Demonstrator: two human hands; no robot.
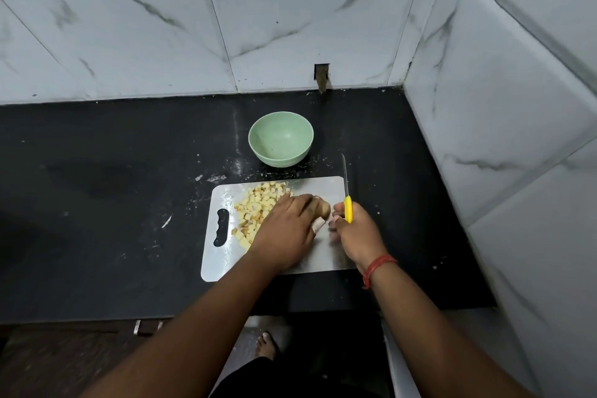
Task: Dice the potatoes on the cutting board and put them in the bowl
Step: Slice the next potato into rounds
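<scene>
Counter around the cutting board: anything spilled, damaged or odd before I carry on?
Pale scraps and specks lie scattered on the black counter left of and behind the cutting board, and one sliver lies well left of it. The green bowl stands upright, empty. A dark gap is cut into the wall tile behind it.

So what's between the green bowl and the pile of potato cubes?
In the head view, only a bare strip of black counter with pale specks, then the cutting board's far edge. The green bowl stands empty behind the potato cubes.
</scene>
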